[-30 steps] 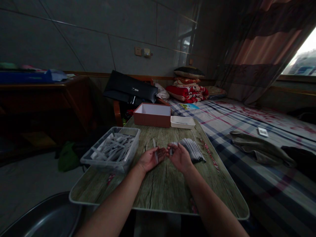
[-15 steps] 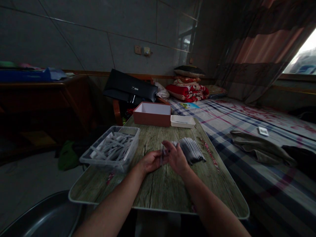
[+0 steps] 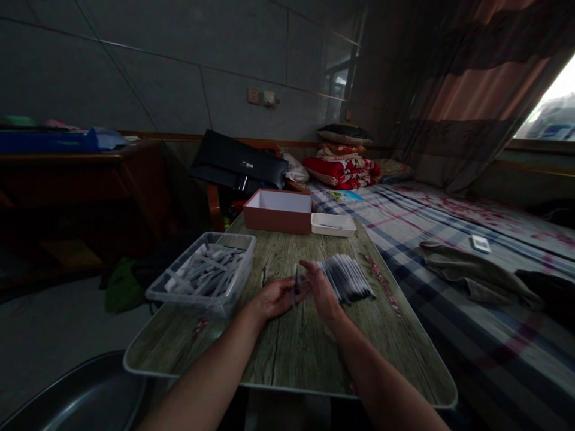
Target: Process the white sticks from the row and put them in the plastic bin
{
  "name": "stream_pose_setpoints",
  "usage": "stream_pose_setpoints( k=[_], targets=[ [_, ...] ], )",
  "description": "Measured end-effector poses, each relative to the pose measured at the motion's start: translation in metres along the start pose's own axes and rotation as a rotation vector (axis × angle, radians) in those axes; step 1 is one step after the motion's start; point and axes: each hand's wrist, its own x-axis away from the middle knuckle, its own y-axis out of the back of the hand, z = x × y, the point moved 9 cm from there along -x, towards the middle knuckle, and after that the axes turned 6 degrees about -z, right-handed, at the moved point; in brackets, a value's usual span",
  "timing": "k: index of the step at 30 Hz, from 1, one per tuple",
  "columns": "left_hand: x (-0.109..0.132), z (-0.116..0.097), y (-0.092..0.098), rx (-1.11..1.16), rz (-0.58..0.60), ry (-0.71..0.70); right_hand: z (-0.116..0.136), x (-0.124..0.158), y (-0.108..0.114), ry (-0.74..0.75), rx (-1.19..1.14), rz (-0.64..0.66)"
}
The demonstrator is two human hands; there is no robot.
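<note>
My left hand (image 3: 279, 297) is closed around a slim, dark-cored, pen-like stick (image 3: 296, 281), held nearly upright above the table. Its surface is blurred, so I cannot tell whether it has a clear sleeve. Facing it, my right hand (image 3: 324, 294) has its fingers stretched out, close to the stick; whether they touch it is unclear. Just right of that hand lies a neat row of pen-like sticks (image 3: 348, 276), pale at the far ends and black at the near ends. A clear plastic bin (image 3: 240, 286) at the left holds many loose pale grey strips (image 3: 209, 269).
A reddish-brown open box (image 3: 277, 221) and a small white tray (image 3: 333, 226) stand at the far end of the wood-patterned table (image 3: 287, 365). A bed with a checked sheet (image 3: 386, 224) runs along the right. A large metal basin (image 3: 85, 395) sits at lower left.
My right hand has turned more edge-on and shifted slightly lower, still opposite the left hand. The left hand keeps its hold on the stick. The whole view has tilted slightly.
</note>
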Motion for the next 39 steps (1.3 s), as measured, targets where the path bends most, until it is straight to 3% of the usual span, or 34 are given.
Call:
stream_pose_setpoints(
  k=[3, 5, 7, 11, 14, 17, 22, 25, 29, 33, 36, 39],
  targets=[
    [0.001, -0.004, 0.008, 0.005, -0.115, -0.034, 0.04, 0.0, 0.037, 0.366, 0.431, -0.328],
    [0.003, -0.007, 0.013, -0.025, -0.187, -0.05, 0.049, 0.0, 0.053, 0.4, 0.716, -0.488],
    [0.006, -0.008, 0.013, -0.06, -0.195, -0.037, 0.049, -0.003, 0.061, 0.346, 0.959, -0.562],
    [0.01, -0.009, 0.002, -0.108, -0.132, -0.041, 0.037, -0.008, 0.054, 0.241, 1.296, -0.471],
    [0.014, -0.015, -0.007, -0.215, -0.178, -0.125, 0.032, -0.007, 0.043, 0.247, 1.446, -0.382],
    [0.027, -0.025, -0.03, -0.389, -0.202, -0.218, 0.03, -0.006, 0.037, 0.252, 1.538, -0.337],
    [0.076, -0.054, -0.089, -0.638, -0.129, -0.354, 0.028, -0.005, 0.034, 0.238, 1.61, -0.295],
    [0.108, -0.087, -0.103, -0.738, -0.176, -0.442, 0.028, -0.004, 0.032, 0.224, 1.614, -0.276],
    [0.141, -0.153, -0.081, -0.874, -0.406, -0.6, 0.027, -0.002, 0.03, 0.192, 1.596, -0.25],
    [0.167, -0.216, -0.047, -1.323, -0.759, -0.738, 0.024, -0.002, 0.029, 0.175, 1.604, -0.241],
    [0.17, -0.23, -0.028, -1.756, -0.9, -0.596, 0.024, -0.002, 0.028, 0.181, 1.595, -0.256],
    [0.166, -0.227, -0.02, -2.029, -0.917, -0.478, 0.031, -0.001, 0.026, 0.252, 1.543, -0.279]
  ],
)
